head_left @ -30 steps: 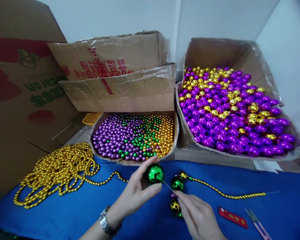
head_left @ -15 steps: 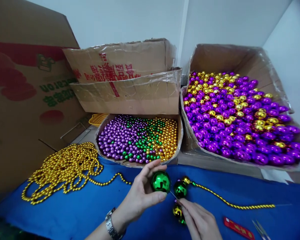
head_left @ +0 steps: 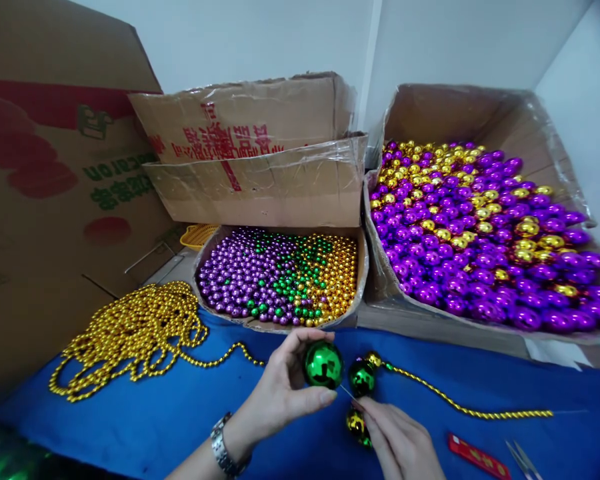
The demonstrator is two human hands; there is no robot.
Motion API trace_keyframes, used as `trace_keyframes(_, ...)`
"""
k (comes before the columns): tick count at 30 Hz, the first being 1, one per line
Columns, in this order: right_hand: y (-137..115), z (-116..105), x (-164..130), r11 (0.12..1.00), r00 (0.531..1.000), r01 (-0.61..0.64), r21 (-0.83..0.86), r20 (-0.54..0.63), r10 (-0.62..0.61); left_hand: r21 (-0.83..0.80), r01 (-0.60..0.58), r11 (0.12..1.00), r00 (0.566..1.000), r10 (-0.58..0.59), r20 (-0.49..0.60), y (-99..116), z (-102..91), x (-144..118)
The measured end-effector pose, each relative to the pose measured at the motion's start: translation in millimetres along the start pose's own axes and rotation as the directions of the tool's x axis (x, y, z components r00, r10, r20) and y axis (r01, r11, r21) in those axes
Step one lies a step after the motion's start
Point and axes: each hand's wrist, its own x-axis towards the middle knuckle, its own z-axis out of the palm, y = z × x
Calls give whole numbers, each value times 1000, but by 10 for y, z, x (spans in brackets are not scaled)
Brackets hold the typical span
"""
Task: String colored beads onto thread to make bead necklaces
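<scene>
A left hand (head_left: 285,390) cradles a glossy green ball (head_left: 323,365) above the blue tabletop (head_left: 145,427), the right hand (head_left: 403,437) pinching a thin wire (head_left: 347,392) at its side. Probably light, hard and slippery, it suits a grip around its flanks; cardboard boxes (head_left: 260,193) crowd the far edge, leaving room leftward.
</scene>
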Motion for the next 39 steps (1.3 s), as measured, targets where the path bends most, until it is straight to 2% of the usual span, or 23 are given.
trace_keyframes(7, -36, 6, 6, 1000, 1000, -1, 16, -25, 2, -34, 47, 998, 999, -47, 0, -50, 8, 9)
trace_keyframes(11, -84, 11, 45, 999, 999, -13, 33, -46, 15, -12, 83, 996, 993, -82, 88, -51, 11, -8)
trace_keyframes(13, -90, 2, 52, 999, 998, -17, 36, -66, 19, 14, 50, 999, 991, -51, 122, 2, -19, 18)
trace_keyframes(15, -78, -20, 44, 999, 996, -27, 43, -84, 31, 107, -19, 994, 997, 11, 76, 98, -76, 93)
trace_keyframes(17, -51, -47, 25, 998, 995, -42, 44, -90, 46, 309, -87, 947, 995, 98, -21, 211, -151, 228)
trace_keyframes(18, -35, -58, 13, 998, 994, -48, 40, -95, 51, 450, -104, 887, 989, 141, -48, 260, -191, 318)
trace_keyframes(19, -20, -67, 0, 998, 993, -49, 33, -104, 52, 612, -111, 783, 984, 171, -40, 295, -230, 422)
trace_keyframes(21, 7, -75, -25, 999, 991, -48, 16, -127, 50, 870, -117, 478, 987, 151, 50, 314, -299, 659)
trace_keyframes(22, 18, -75, -37, 999, 989, -52, 8, -136, 53, 940, -121, 320, 991, 98, 94, 294, -326, 783)
trace_keyframes(23, 27, -74, -48, 998, 989, -58, 0, -140, 57, 969, -121, 216, 992, 47, 113, 258, -346, 905)
trace_keyframes(25, 40, -70, -67, 998, 988, -66, -21, -142, 62, 988, -107, 112, 994, -21, 110, 147, -364, 1132)
trace_keyframes(28, 49, -69, -84, 998, 986, -47, -43, -163, 40, 996, -72, 58, 995, -61, 76, -39, -343, 1389)
trace_keyframes(31, 49, -77, -91, 998, 983, -51, -29, -180, 45, 997, -45, 58, 996, -80, 49, -154, -306, 1526)
trace_keyframes(34, 59, -92, -103, 996, 983, -94, 2, -161, 93, 992, -17, 124, 998, -62, 25, -142, -291, 1539)
trace_keyframes(37, 84, -115, -125, 994, 980, -108, -5, -171, 106, 971, -19, 237, 999, -22, 25, -24, -279, 1420)
trace_keyframes(38, 92, -124, -130, 994, 978, -109, -16, -178, 105, 954, -23, 299, 1000, -12, 28, 23, -267, 1353)
trace_keyframes(39, 97, -133, -130, 994, 977, -111, -24, -185, 104, 910, -17, 414, 1000, -9, 23, 67, -249, 1276)
